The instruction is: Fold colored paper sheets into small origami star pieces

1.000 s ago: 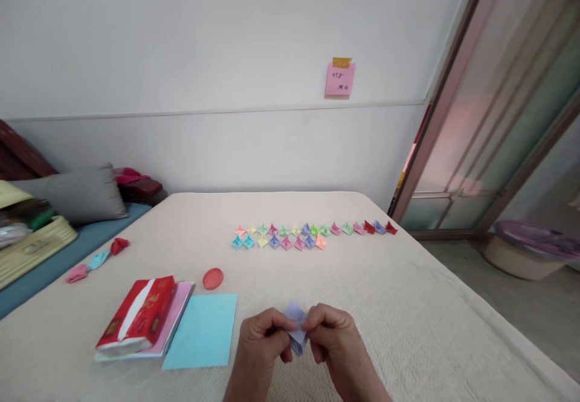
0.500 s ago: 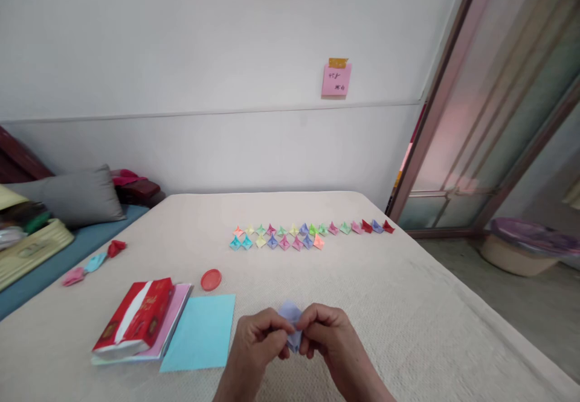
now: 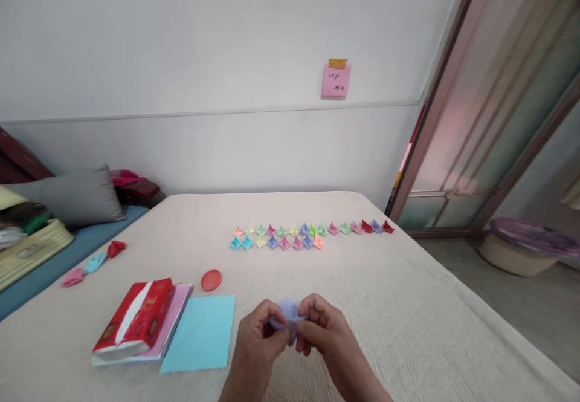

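Between my hands is a small piece of folded lavender paper (image 3: 290,309), held just above the table near its front. My left hand (image 3: 259,338) pinches its left side between thumb and fingers. On the other side, my right hand (image 3: 325,328) grips the right edge the same way. Fingers cover part of the paper, so its full shape is hidden. A light blue sheet of paper (image 3: 202,332) lies flat to the left of my hands. Farther back stand two rows of small folded paper pieces (image 3: 284,243) in many colours.
A red tissue pack (image 3: 136,317) rests on a stack of coloured paper (image 3: 174,317) at the left. A round red lid (image 3: 211,280) lies behind the blue sheet. Several folded pieces (image 3: 95,263) sit by the table's left edge. A pink note (image 3: 336,80) is taped to the wall.
The lavender paper has been turned and its folds spread sideways, with flaps now sticking out to both sides. My right hand has risen slightly, and my fingers have shifted their grip.
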Demonstrator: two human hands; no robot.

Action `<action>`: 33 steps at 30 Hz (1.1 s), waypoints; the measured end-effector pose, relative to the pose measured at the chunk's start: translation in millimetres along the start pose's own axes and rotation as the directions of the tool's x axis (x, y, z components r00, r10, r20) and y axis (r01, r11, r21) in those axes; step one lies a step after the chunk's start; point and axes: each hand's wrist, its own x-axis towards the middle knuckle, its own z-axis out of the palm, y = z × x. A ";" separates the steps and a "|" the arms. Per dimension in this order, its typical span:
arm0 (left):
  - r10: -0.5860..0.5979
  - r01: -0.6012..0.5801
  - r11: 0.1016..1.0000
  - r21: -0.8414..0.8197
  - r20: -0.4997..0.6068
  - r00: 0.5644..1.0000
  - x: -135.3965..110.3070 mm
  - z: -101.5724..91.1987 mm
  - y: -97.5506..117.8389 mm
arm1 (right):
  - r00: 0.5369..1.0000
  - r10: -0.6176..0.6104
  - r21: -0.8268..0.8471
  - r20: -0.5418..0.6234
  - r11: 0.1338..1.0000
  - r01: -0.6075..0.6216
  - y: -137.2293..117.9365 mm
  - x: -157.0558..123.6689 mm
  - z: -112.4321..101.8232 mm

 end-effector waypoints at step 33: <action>-0.052 0.067 0.971 -0.229 0.071 0.996 1.7 7.6 1.9 | 0.994 -0.096 -0.070 -0.056 0.993 0.092 -0.4 -1.6 4.2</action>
